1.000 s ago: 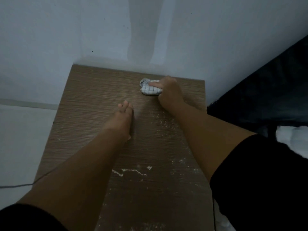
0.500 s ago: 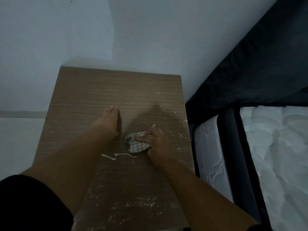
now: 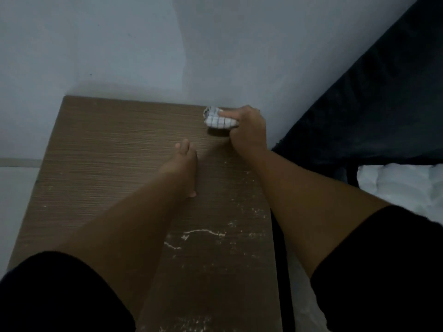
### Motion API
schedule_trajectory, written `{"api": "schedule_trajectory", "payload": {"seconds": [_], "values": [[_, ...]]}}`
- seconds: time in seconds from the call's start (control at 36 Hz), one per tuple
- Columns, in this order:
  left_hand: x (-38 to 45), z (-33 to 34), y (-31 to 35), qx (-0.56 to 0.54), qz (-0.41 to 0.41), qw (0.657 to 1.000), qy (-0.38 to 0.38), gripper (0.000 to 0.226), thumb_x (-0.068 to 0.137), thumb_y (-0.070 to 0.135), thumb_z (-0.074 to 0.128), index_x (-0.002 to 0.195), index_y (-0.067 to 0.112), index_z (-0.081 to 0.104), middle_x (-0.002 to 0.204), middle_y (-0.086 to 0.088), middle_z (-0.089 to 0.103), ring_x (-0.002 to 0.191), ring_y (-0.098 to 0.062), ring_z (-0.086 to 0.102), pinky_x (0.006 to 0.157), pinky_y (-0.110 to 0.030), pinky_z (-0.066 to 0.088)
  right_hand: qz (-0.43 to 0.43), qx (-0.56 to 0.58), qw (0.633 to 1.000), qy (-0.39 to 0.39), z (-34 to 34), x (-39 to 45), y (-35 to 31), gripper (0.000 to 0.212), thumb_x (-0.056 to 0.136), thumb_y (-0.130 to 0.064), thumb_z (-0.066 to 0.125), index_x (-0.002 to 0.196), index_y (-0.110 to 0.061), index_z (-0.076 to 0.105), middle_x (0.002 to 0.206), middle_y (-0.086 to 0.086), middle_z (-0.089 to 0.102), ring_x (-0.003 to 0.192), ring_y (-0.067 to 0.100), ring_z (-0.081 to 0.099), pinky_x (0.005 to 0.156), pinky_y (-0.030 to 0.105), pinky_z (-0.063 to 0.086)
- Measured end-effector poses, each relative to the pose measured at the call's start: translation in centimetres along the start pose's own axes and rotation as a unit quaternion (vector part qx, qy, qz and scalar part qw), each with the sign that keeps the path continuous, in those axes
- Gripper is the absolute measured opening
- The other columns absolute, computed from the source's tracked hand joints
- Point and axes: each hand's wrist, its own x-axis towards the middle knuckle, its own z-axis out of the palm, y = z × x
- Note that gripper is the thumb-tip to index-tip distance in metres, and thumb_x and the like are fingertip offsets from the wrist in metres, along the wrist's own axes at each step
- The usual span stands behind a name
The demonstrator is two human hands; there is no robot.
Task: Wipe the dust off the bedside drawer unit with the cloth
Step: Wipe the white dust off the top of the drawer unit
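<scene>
The bedside drawer unit (image 3: pixel 100 154) shows its brown wood-grain top, seen from above. White dust streaks and specks lie on its near and right parts. My right hand (image 3: pixel 248 129) is at the far right corner, closed around a balled white checked cloth (image 3: pixel 219 119) that presses on the top. My left hand (image 3: pixel 182 167) lies flat on the middle of the top, fingers together and pointing away from me, holding nothing.
A pale wall (image 3: pixel 215 49) runs right behind the unit. A dark bed frame (image 3: pixel 374 111) and a white mattress (image 3: pixel 402 185) stand close on the right. A light floor (image 3: pixel 14 188) lies to the left.
My right hand has pushed the cloth from the middle of the top away to the far right corner. My left hand stays flat in place. The view has shifted.
</scene>
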Motion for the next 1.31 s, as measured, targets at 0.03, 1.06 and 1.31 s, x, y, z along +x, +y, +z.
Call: {"api": "schedule_trajectory", "payload": {"seconds": [0.03,1.06,1.31], "values": [[0.2,-0.1,0.2,0.02,-0.002,1.0,-0.005,0.116,0.077,0.02,0.075,0.151,0.001,-0.013,0.16,-0.014,-0.016,0.149,-0.027,-0.008,0.121,-0.038,0.011,-0.004,0.001,1.0,0.003,0.4,0.9,0.3,0.044,0.083,0.012,0.047,0.113,-0.013,0.068,0.112,0.015,0.067,0.103,0.027,0.058,0.084,0.021,0.043],[-3.6,2.3,-0.1,0.025,-0.024,0.999,0.018,0.067,0.096,0.007,0.049,0.152,-0.001,0.012,0.161,-0.015,0.004,0.149,-0.029,0.009,0.12,-0.039,0.021,0.009,-0.03,0.985,-0.171,-0.3,-16.8,1.0,0.038,0.077,0.009,0.058,0.107,-0.011,0.072,0.111,0.014,0.065,0.104,0.028,0.056,0.085,0.006,0.033],[-3.4,2.5,1.8,-0.027,-0.022,0.998,0.05,0.074,0.091,0.003,0.056,0.152,0.006,0.014,0.16,-0.008,0.01,0.15,-0.025,0.008,0.119,-0.036,0.02,-0.016,0.01,0.978,-0.206,-1.2,-15.9,1.5,0.034,0.077,0.01,0.058,0.103,-0.006,0.073,0.108,0.017,0.067,0.102,0.029,0.054,0.083,0.016,0.034]]}}
